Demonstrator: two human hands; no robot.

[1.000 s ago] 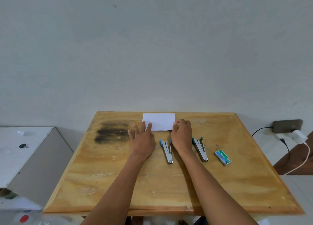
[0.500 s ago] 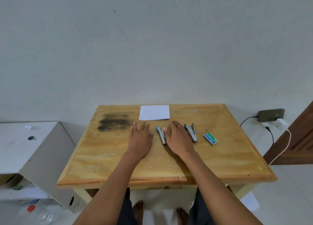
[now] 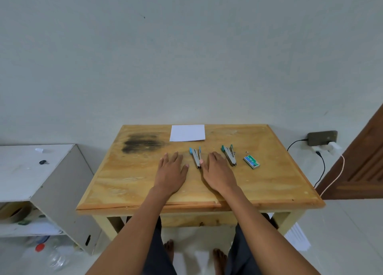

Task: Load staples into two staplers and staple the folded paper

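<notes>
A white folded paper [image 3: 187,133] lies at the far edge of the wooden table [image 3: 145,191]. Two small metal staplers with blue ends lie in front of it: the left stapler [image 3: 195,157] and the right stapler [image 3: 229,155]. A green staple box [image 3: 251,161] sits to the right of them. My left hand [image 3: 171,172] rests flat on the table, left of the left stapler. My right hand [image 3: 217,171] lies flat between the two staplers, its thumb beside the left stapler's near end. Neither hand holds anything.
A dark stain [image 3: 142,143] marks the table's far left. A white shelf unit [image 3: 37,167] stands to the left, with a plastic bottle [image 3: 51,256] on the floor. A power strip [image 3: 321,138] with cables lies at the right, next to a brown door [image 3: 364,160].
Both hands have drawn back from the paper toward me and now lie flat near the staplers. The camera has pulled back and tilted down, showing the table's front edge and my feet.
</notes>
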